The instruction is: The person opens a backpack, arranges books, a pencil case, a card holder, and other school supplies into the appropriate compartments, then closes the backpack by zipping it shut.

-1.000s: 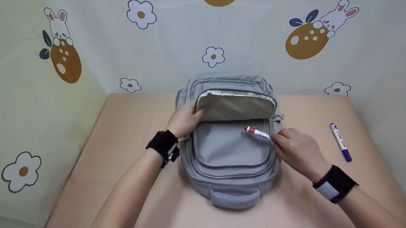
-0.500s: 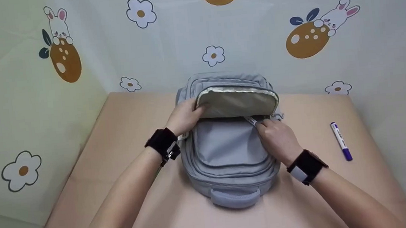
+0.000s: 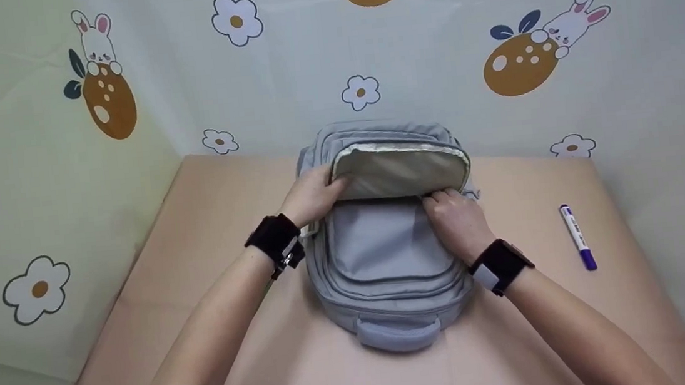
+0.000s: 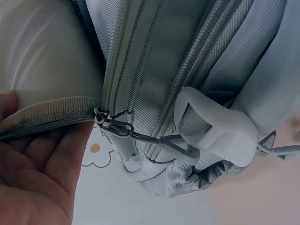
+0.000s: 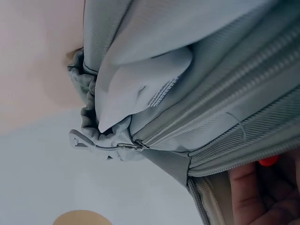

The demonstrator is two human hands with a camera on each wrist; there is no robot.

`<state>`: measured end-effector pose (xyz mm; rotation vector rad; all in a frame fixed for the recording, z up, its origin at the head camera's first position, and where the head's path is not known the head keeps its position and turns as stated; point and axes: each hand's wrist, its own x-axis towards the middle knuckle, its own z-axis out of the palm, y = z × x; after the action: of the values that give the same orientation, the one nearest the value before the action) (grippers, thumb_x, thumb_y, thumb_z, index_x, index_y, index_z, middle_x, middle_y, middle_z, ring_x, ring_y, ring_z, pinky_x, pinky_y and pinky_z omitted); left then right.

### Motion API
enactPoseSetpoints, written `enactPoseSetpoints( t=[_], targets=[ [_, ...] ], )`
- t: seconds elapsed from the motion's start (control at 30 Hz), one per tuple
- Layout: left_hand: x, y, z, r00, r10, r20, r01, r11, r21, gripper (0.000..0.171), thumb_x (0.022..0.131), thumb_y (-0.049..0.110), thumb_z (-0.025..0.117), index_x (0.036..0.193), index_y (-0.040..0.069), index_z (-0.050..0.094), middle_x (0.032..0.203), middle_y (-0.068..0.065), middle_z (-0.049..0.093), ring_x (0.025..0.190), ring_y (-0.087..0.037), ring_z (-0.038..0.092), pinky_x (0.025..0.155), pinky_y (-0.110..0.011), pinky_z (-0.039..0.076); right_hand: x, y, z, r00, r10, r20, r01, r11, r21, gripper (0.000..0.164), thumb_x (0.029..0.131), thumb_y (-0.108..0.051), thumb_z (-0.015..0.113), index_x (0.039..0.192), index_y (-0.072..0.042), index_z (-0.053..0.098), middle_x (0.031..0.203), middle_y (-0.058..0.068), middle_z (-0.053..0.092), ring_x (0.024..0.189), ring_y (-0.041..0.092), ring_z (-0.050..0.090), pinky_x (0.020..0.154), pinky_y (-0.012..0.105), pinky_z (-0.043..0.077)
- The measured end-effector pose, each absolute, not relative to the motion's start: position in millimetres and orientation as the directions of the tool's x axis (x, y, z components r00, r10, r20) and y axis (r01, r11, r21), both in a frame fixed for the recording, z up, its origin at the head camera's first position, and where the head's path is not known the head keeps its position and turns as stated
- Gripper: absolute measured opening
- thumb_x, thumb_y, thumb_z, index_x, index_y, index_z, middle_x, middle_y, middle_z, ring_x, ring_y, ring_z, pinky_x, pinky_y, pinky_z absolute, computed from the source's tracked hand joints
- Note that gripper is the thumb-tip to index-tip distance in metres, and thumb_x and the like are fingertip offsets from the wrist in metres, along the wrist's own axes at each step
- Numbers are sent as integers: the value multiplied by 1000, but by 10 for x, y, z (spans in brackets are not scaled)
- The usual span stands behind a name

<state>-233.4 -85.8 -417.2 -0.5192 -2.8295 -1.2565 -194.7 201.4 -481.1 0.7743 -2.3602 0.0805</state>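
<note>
A grey backpack lies on the table, its front pocket unzipped. My left hand pinches the left edge of the pocket flap, raising its pale lining; in the left wrist view the thumb is on the lining and the fingers under the zipped edge. My right hand reaches into the pocket opening near its right side. Between its curled fingers the red end of a marker shows in the right wrist view; the rest of the marker is hidden.
A white marker with a purple cap lies on the table right of the backpack. Zipper pulls hang by the pocket's side. Patterned cloth walls rise behind and at both sides.
My right hand has moved left and up into the pocket opening with the red-ended marker, which is now out of the head view. The left hand keeps hold of the flap, raised slightly.
</note>
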Motion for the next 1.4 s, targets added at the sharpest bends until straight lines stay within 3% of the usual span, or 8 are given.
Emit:
enactPoseSetpoints(
  t=[0.23, 0.47, 0.7, 0.97, 1.1, 1.2, 1.3, 1.4],
  targets=[
    [-2342, -854, -4208, -940, 305, 150, 316, 619, 719, 24, 104, 30, 59, 93, 9, 63, 76, 0, 49, 73, -20, 54, 72, -38, 46, -1850, 2081, -4764, -603, -489, 630, -589, 806, 63, 8, 93, -2, 70, 99, 1, 75, 85, 13, 69, 74, 34, 66, 62, 47, 56],
    [-2346, -876, -4230, -947, 295, 125, 290, 625, 725, 30, 104, 35, 60, 83, 14, 52, 70, 3, 40, 63, -17, 44, 63, -34, 39, -1642, 2295, -4615, -558, -476, 680, -645, 764, 6, 13, 88, -3, 77, 101, 0, 77, 91, 12, 72, 78, 30, 68, 65, 43, 57],
    [-2343, -882, -4255, -952, 285, 110, 269, 612, 744, 32, 104, 36, 59, 82, 15, 49, 70, 3, 39, 61, -16, 41, 60, -33, 38, -1466, 2770, -4457, -633, -362, 684, -561, 824, -83, 20, 86, 3, 76, 107, 3, 76, 96, 17, 74, 82, 32, 70, 70, 43, 59],
    [-2337, -876, -4268, -951, 292, 100, 264, 603, 753, 29, 104, 37, 59, 86, 15, 53, 70, 4, 38, 62, -16, 42, 62, -34, 39, -1352, 3330, -4485, -731, -198, 652, -393, 905, -165, 22, 85, 5, 77, 107, 6, 75, 97, 22, 74, 74, 33, 71, 62, 46, 58],
    [-2345, -888, -4277, -952, 288, 106, 268, 608, 747, 27, 104, 37, 59, 92, 12, 57, 71, 2, 39, 66, -18, 46, 65, -35, 40, -1330, 3608, -4574, -826, -101, 554, -281, 927, -250, 24, 90, 1, 73, 113, 8, 72, 103, 28, 71, 86, 43, 70, 71, 56, 56],
    [-2347, -897, -4283, -952, 283, 114, 271, 612, 743, 26, 104, 36, 59, 95, 11, 60, 73, 1, 42, 69, -20, 48, 67, -35, 41, -1352, 3868, -4688, -921, -9, 391, -140, 941, -308, 27, 94, -5, 69, 115, 12, 69, 104, 34, 67, 86, 47, 67, 73, 60, 52],
    [-2342, -897, -4287, -951, 288, 115, 276, 613, 740, 27, 104, 36, 59, 94, 12, 58, 73, 1, 41, 70, -20, 49, 68, -36, 41, -1372, 4131, -4846, -972, 78, 222, 3, 947, -322, 30, 94, -10, 67, 109, 16, 67, 96, 34, 65, 73, 41, 61, 65, 54, 50],
    [-2333, -889, -4286, -949, 294, 113, 279, 619, 734, 28, 104, 38, 59, 90, 14, 55, 72, 2, 37, 70, -19, 48, 67, -35, 40, -1352, 4330, -4999, -982, 136, 128, 88, 942, -325, 29, 92, -13, 68, 97, 16, 67, 86, 31, 64, 65, 34, 57, 59, 48, 48]
  ],
)
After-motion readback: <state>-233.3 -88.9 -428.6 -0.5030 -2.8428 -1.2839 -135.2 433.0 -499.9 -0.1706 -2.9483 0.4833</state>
